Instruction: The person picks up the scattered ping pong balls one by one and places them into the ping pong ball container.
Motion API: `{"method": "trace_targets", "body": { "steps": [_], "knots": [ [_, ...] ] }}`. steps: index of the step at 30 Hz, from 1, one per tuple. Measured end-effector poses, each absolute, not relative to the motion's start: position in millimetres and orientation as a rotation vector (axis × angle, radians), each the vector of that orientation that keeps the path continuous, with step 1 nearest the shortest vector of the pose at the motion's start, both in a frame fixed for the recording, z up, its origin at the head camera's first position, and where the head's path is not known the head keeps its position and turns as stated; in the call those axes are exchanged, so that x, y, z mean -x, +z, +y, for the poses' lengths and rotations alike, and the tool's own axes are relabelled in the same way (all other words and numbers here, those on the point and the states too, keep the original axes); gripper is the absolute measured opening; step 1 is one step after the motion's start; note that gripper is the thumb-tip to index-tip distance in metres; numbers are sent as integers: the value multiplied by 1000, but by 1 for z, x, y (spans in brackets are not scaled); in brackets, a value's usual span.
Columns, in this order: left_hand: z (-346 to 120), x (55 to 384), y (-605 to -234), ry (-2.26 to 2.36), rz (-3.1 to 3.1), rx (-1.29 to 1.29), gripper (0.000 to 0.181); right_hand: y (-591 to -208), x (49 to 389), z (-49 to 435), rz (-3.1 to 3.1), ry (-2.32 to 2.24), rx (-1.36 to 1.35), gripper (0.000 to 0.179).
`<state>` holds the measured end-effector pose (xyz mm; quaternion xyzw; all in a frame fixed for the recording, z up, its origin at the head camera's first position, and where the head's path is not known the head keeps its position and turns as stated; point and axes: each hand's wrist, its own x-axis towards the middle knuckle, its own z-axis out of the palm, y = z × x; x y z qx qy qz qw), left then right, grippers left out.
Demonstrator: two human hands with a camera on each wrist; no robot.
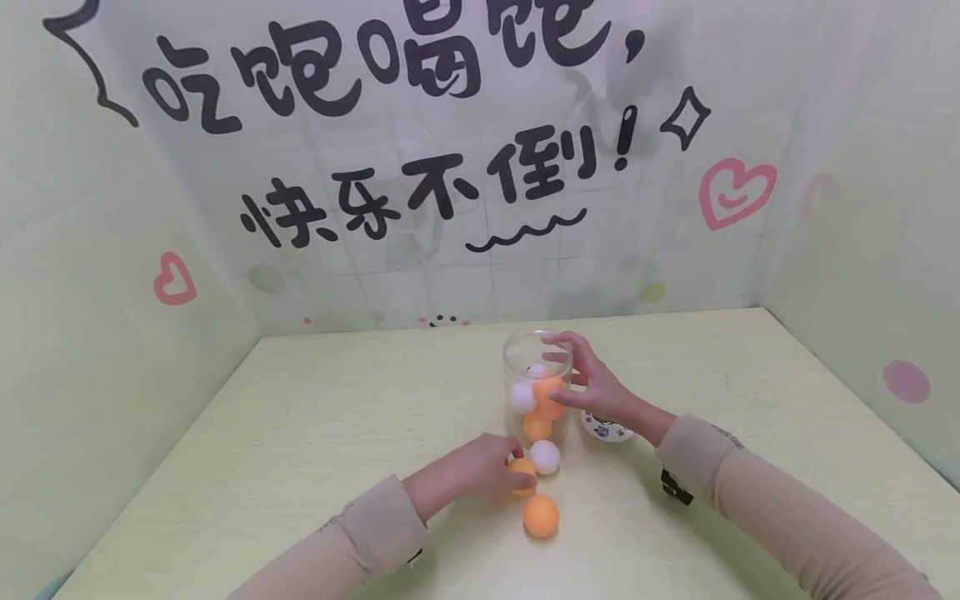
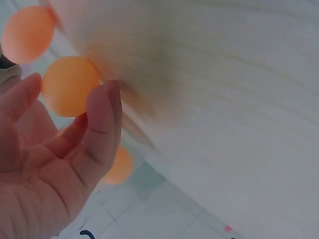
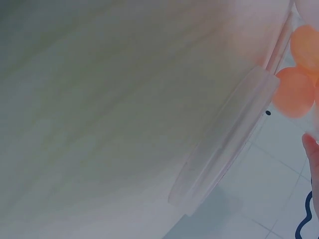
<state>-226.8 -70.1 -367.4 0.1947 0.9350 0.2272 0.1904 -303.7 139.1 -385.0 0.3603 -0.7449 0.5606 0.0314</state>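
An orange ping-pong ball (image 1: 520,477) on the table is pinched between the thumb and fingers of my left hand (image 1: 483,467); the left wrist view shows that ball (image 2: 71,87) up close. Beside it lie a white ping-pong ball (image 1: 545,457) and, nearer to me, a second orange ball (image 1: 541,516). A clear round jar (image 1: 517,362) stands upright and uncapped with several orange and white balls inside. My right hand (image 1: 600,387) grips the jar's right side, fingers near the rim. Only a fingertip of it shows in the right wrist view.
A round printed lid (image 1: 606,428) lies flat on the table to the right of the jar, under my right wrist. The pale wooden table (image 1: 360,400) ends at a white backdrop (image 1: 375,283) with black lettering, and similar side walls flank it.
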Motion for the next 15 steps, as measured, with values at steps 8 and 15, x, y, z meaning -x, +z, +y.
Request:
{"method": "trace_targets", "body": {
  "steps": [8, 15],
  "knots": [
    [-70, 226, -367, 673, 2602, -530, 24, -387, 306, 140, -2273, 1731, -1124, 68],
    [-72, 226, -367, 706, 2600, -503, 27, -384, 305, 140, -2307, 1732, -1100, 69]
  ]
}}
